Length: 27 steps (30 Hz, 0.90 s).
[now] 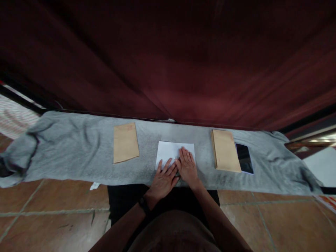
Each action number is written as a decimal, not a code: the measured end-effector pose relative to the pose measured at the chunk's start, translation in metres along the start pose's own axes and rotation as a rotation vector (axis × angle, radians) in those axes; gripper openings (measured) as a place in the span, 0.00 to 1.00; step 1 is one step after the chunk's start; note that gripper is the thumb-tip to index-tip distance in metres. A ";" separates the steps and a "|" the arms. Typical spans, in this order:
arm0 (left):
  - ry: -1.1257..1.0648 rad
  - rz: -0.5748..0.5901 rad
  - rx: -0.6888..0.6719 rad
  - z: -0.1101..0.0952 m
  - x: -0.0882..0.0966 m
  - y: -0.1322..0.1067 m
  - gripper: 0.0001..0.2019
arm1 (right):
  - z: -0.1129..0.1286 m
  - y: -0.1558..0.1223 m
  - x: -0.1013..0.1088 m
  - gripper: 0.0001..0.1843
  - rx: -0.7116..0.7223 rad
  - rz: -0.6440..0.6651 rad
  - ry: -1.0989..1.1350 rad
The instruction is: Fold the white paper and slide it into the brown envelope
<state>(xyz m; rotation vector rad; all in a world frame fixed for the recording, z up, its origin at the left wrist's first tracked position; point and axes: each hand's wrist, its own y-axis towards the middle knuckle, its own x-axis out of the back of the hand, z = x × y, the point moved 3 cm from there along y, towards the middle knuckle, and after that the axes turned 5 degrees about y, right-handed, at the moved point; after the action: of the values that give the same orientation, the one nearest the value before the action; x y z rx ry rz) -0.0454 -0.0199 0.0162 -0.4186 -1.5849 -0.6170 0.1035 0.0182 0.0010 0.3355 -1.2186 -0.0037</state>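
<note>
A white sheet of paper [168, 148] lies flat on the grey cloth in front of me, partly covered by both hands. My left hand [163, 178] rests on its near edge with the fingers spread. Across the paper's right part my right hand [187, 167] lies flat, its fingers stretched out and pointing away from me. The two hands almost meet at the thumbs. To the left is a single brown envelope [126, 143]. On the right sits a stack of brown envelopes [226, 150].
A dark-screened phone [244, 158] lies against the right side of the envelope stack. The grey cloth [76, 150] covers a long narrow surface, wrinkled at both ends. Behind it hangs a dark red curtain [168, 77]. A white scrap [95, 186] is on the tiled floor [65, 199].
</note>
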 end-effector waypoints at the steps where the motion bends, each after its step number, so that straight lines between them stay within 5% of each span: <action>1: 0.002 0.002 0.003 0.000 0.001 0.000 0.25 | -0.003 0.000 0.000 0.31 -0.008 0.007 -0.011; 9: -0.009 -0.002 0.065 0.000 0.001 0.002 0.29 | -0.018 -0.008 -0.002 0.32 -0.043 -0.020 -0.052; 16: -0.077 0.008 0.114 -0.001 -0.009 0.044 0.28 | -0.020 -0.010 -0.005 0.31 -0.023 -0.026 -0.054; 27: -0.039 -0.040 0.168 0.036 -0.018 0.066 0.32 | -0.019 -0.011 -0.003 0.32 -0.008 -0.057 -0.045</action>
<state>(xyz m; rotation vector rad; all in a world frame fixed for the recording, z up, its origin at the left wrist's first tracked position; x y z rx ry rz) -0.0325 0.0553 0.0066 -0.2757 -1.6711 -0.5043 0.1217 0.0132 -0.0099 0.3651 -1.2532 -0.0660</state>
